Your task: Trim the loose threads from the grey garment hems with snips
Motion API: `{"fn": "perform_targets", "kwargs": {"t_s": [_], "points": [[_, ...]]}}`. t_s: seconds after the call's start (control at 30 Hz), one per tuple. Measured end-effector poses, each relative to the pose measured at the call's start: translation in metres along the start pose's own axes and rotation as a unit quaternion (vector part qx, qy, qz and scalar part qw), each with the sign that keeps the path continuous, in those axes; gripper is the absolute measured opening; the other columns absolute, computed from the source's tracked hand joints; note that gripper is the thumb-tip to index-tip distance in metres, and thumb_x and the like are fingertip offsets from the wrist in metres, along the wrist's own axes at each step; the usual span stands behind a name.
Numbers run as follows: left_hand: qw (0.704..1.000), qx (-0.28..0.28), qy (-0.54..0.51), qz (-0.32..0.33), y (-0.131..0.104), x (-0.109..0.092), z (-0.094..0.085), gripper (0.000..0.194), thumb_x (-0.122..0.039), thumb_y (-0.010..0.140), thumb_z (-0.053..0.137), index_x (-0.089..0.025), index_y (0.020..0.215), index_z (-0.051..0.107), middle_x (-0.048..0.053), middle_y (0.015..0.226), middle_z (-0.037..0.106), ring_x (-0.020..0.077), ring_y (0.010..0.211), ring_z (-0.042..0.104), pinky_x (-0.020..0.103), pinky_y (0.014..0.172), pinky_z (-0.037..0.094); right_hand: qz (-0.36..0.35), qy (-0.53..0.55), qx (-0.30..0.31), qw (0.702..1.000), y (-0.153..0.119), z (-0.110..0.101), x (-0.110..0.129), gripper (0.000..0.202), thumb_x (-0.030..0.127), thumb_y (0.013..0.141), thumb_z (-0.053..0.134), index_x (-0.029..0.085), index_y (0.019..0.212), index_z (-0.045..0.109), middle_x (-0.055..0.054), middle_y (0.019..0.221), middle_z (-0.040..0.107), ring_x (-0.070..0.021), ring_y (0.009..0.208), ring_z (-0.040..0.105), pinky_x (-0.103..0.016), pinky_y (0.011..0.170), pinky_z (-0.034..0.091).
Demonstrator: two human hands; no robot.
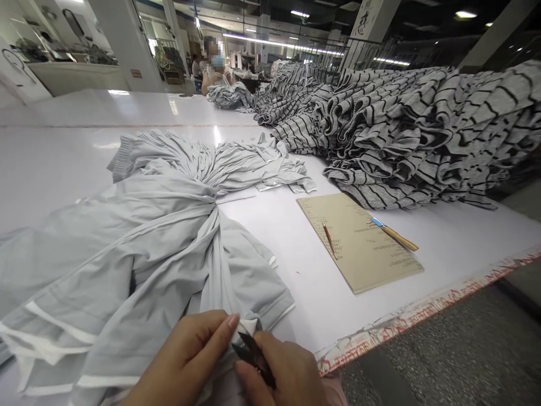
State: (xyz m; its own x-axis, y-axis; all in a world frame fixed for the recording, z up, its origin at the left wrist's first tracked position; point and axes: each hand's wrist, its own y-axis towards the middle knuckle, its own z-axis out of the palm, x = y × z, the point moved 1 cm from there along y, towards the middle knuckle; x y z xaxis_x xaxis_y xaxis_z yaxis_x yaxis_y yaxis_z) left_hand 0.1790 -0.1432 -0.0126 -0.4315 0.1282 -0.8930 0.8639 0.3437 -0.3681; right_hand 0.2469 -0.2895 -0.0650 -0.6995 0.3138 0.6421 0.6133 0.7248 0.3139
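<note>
Light grey fabric pieces with white edging (160,231) lie in a gathered bundle, cinched at the middle, across the left and centre of the table. At the bottom centre my left hand (190,355) pinches a white-edged corner of this fabric between thumb and fingers. Just right of it, my right hand (283,366) is closed around small dark snips (253,358). The blades of the snips point up and left, at the pinched edge. Part of the snips is hidden in my right palm.
Striped grey and black fabric (393,124) is heaped at the right. A brown printed paper stack (359,270) bears a red pencil (329,239) and a wooden-handled tool (397,235). The taped table edge (380,335) runs along the right. Beyond the table, a masked person (217,70) handles fabric.
</note>
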Motion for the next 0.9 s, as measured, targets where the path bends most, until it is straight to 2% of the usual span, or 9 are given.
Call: {"fn": "perform_targets", "kwargs": {"t_s": [0.17,0.3,0.4,0.5,0.6,0.67,0.77,0.83,0.9], "points": [[0.999,-0.03,0.029,0.005,0.003,-0.002,0.002,0.045,-0.056,0.083,0.047,-0.022,0.055,0.042,-0.003,0.057,0.042,0.0159,0.058,0.045,0.02,0.055,0.043,-0.007,-0.023,-0.002,1.0,0.0,-0.001,0.002,0.046,0.048,0.1,0.03,0.022,0.076,0.059,0.0,0.057,0.066,-0.0178,0.048,0.062,-0.026,0.047,0.032],[0.998,0.009,0.055,0.015,0.005,-0.005,0.002,0.039,-0.049,0.087,0.045,-0.022,0.059,0.051,-0.002,0.06,0.05,0.0169,0.063,0.052,0.021,0.06,0.045,0.051,0.066,0.026,0.996,0.001,-0.01,-0.005,0.033,0.044,0.096,0.042,0.022,0.079,0.059,0.002,0.058,0.062,-0.0148,0.05,0.059,-0.021,0.047,0.033],[0.984,-0.044,0.131,0.114,0.003,-0.01,-0.002,0.023,-0.032,0.087,0.046,-0.023,0.078,0.065,0.002,0.084,0.062,0.0179,0.081,0.061,0.021,0.073,0.046,0.118,0.106,0.027,0.987,0.003,-0.024,-0.017,0.028,0.042,0.094,0.047,0.021,0.078,0.056,0.004,0.058,0.055,-0.0132,0.051,0.054,-0.019,0.048,0.035],[0.952,-0.075,0.197,0.22,0.007,-0.02,0.005,0.029,-0.022,0.087,0.036,-0.022,0.069,0.059,0.003,0.094,0.064,0.0159,0.084,0.062,0.022,0.074,0.045,0.178,0.123,0.001,0.976,0.005,-0.039,-0.028,0.029,0.044,0.094,0.048,0.021,0.076,0.054,0.005,0.058,0.047,-0.0121,0.052,0.048,-0.018,0.049,0.037],[0.94,0.023,0.284,0.187,0.028,-0.025,0.033,0.03,-0.027,0.091,0.027,-0.022,0.069,0.047,0.0,0.068,0.059,0.0163,0.064,0.06,0.025,0.061,0.044,0.21,0.158,-0.049,0.964,0.005,-0.048,-0.033,0.029,0.045,0.093,0.05,0.02,0.078,0.055,0.005,0.06,0.046,-0.0117,0.054,0.046,-0.018,0.051,0.038],[0.925,0.032,0.352,0.138,0.047,-0.023,0.055,0.019,-0.029,0.088,0.037,-0.019,0.083,0.053,0.005,0.072,0.063,0.0232,0.065,0.063,0.031,0.06,0.045,0.219,0.18,-0.073,0.956,0.004,-0.049,-0.034,0.029,0.045,0.092,0.051,0.02,0.081,0.057,0.005,0.061,0.048,-0.012,0.056,0.047,-0.018,0.053,0.039],[0.911,0.03,0.4,0.098,0.062,-0.012,0.07,0.021,-0.013,0.083,0.039,-0.011,0.093,0.057,0.018,0.086,0.068,0.0324,0.069,0.067,0.04,0.06,0.046,0.232,0.177,-0.083,0.953,0.002,-0.047,-0.035,0.03,0.048,0.09,0.053,0.02,0.08,0.058,0.005,0.061,0.047,-0.0121,0.056,0.045,-0.018,0.052,0.037],[0.91,0.061,0.399,0.099,0.057,-0.004,0.058,0.021,-0.011,0.085,0.038,-0.014,0.089,0.058,0.014,0.083,0.069,0.0275,0.069,0.067,0.036,0.061,0.048,0.242,0.171,-0.077,0.952,0.0,-0.046,-0.037,0.033,0.05,0.09,0.052,0.02,0.079,0.057,0.005,0.06,0.044,-0.012,0.055,0.043,-0.019,0.052,0.036],[0.923,0.062,0.36,0.122,0.045,0.002,0.03,0.014,-0.021,0.089,0.046,-0.017,0.092,0.059,0.008,0.088,0.069,0.0211,0.074,0.066,0.032,0.066,0.051,0.257,0.176,-0.073,0.948,-0.001,-0.046,-0.041,0.035,0.053,0.089,0.052,0.02,0.078,0.057,0.006,0.06,0.042,-0.012,0.054,0.042,-0.019,0.052,0.034]]}}
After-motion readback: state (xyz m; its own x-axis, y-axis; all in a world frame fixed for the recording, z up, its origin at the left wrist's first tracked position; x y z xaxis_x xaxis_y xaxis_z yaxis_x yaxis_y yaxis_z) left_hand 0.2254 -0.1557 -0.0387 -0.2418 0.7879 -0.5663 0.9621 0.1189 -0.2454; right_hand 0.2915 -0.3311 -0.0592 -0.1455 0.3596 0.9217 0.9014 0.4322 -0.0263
